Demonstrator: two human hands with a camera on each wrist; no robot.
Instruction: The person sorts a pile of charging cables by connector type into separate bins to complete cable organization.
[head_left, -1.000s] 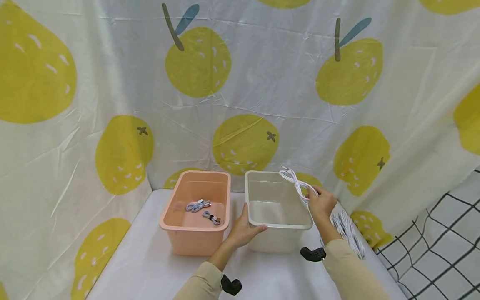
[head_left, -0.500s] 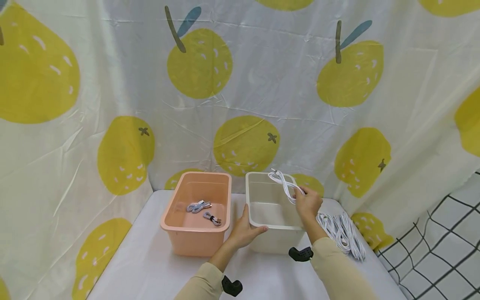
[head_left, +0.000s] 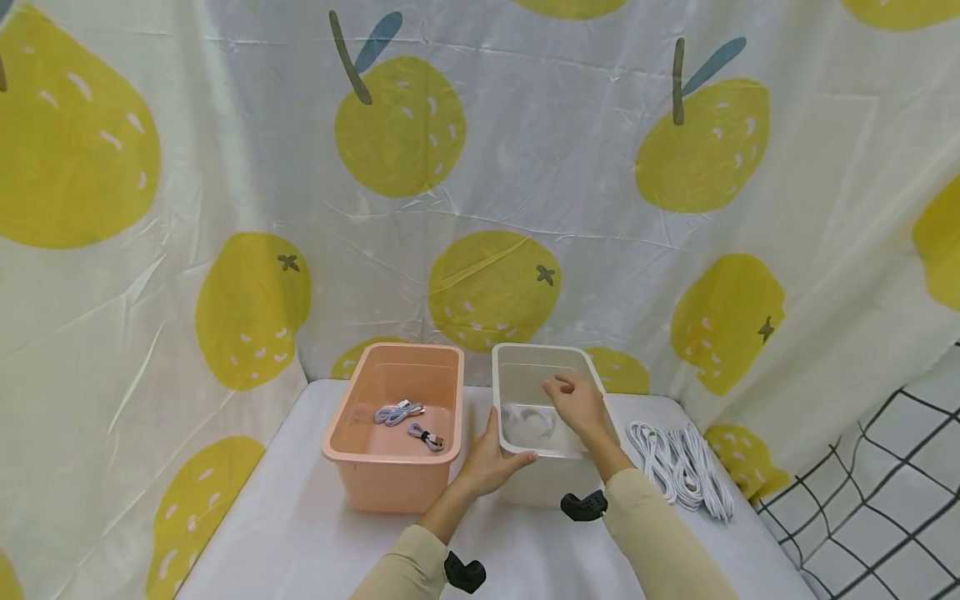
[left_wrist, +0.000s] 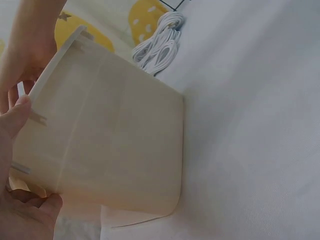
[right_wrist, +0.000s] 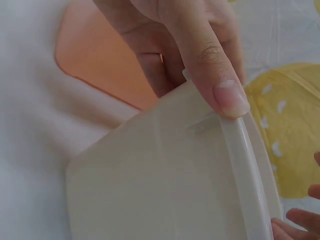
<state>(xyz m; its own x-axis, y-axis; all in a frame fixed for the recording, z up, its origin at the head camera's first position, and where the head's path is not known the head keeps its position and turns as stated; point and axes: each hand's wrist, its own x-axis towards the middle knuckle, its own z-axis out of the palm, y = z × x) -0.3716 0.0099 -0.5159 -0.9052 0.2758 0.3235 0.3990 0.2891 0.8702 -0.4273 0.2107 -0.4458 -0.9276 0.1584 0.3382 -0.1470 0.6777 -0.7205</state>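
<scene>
My left hand grips the near rim of the cream plastic bin; coiled white cables lie beyond it on the white tabletop.

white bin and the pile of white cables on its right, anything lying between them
Nothing: in the head view only a bare strip of table separates the white bin from the pile of white cables.
</scene>
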